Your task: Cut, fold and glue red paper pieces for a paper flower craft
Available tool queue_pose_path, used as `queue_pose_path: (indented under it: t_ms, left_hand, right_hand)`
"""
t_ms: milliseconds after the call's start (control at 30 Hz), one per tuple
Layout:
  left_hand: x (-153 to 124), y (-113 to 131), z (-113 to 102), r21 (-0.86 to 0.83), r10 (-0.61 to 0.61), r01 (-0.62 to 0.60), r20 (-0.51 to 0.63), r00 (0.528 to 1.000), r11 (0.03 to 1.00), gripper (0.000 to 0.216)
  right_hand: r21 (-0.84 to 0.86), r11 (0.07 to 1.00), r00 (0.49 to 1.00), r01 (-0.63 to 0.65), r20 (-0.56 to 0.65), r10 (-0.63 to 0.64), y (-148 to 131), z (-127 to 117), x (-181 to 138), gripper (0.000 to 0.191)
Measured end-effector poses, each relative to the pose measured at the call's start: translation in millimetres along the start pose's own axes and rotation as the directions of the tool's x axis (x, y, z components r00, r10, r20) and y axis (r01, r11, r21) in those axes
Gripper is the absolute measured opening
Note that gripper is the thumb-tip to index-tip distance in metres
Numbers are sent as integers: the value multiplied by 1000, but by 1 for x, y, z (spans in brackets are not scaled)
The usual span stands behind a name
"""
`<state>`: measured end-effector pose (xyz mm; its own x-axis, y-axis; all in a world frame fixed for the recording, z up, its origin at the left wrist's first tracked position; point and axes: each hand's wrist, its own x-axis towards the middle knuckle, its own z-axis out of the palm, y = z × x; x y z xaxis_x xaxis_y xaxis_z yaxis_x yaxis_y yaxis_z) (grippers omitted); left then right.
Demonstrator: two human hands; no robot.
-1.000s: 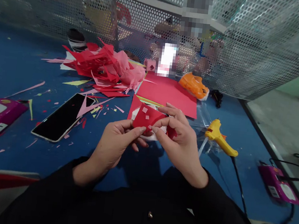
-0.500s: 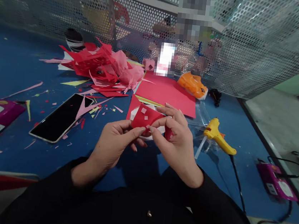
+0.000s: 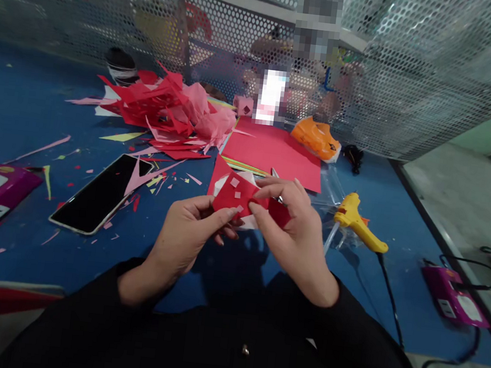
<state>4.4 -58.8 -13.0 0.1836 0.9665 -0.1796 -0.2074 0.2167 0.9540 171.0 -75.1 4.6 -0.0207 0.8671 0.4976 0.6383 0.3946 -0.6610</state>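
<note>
Red paper piece with little pale-pink squares (image 3: pixel 245 193) sits mid-frame, smack between both hands: left hand (image 3: pixel 186 233) pinches its lower-left edge, right hand's (image 3: pixel 294 243) fingertips nearly meet at its right, can't tell if gripping.

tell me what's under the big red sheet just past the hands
Yellow and green paper edges peek out along the left part of the big red sheet's near edge. What lies beneath the rest is covered.
</note>
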Motion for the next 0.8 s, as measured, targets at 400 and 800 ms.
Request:
queue_pose_path:
  t_ms: [400, 800]
  left_hand:
    - [-2, 2, 1, -15, -22, 22, 12, 1000, 1000, 23]
    - [-2, 2, 1, -28, -26, 26, 1, 1000, 999, 34]
  right_hand:
    - [48, 993, 993, -110, 54, 107, 6, -9, 4, 16]
    - [61, 992, 993, -113, 33, 111, 2, -5, 0, 18]
